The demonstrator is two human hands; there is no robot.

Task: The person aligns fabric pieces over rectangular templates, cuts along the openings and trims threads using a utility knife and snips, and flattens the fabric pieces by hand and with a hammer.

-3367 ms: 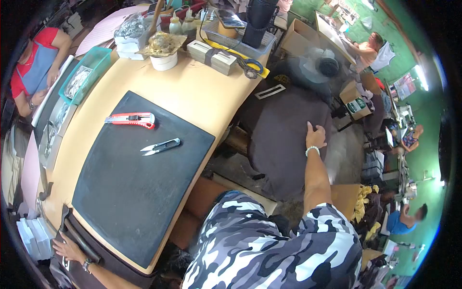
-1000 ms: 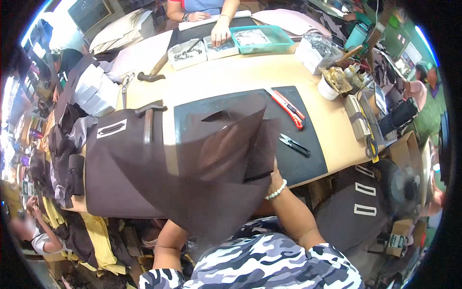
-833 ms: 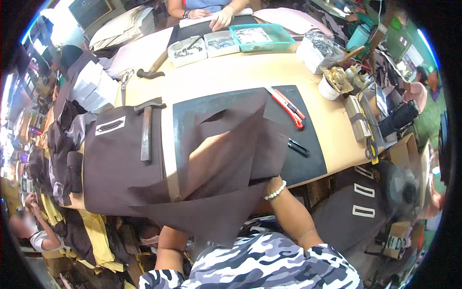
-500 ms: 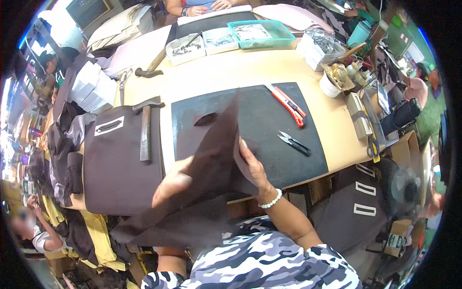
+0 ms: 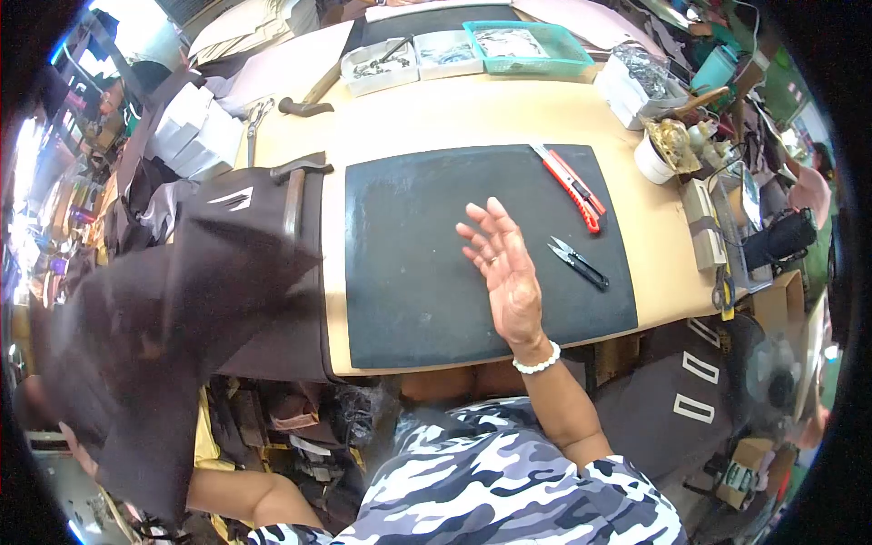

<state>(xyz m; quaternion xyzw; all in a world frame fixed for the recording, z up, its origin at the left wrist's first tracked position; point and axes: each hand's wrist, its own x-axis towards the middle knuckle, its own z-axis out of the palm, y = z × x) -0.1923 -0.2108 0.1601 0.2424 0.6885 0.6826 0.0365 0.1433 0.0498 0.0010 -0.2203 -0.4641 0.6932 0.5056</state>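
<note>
A large dark brown sheet of material, blurred by motion, hangs at the left over the table edge. It is in my left hand, whose fingers show at the sheet's far left edge; the rest of that hand is hidden behind it. Over the black cutting mat, my right hand is raised with fingers apart and nothing in it. Right of that hand, a red utility knife and thread snips lie on the mat. A hammer rests on a brown panel, partly covered by the sheet.
Trays of small parts and a teal basket stand along the back. White boxes and pliers are at the left. A white pot and a long box line the right edge. Another person sits far right.
The brown sheet has swung from above the mat to the left, carried by my left hand. My right hand has let go of it and opened. The view has shifted slightly.
</note>
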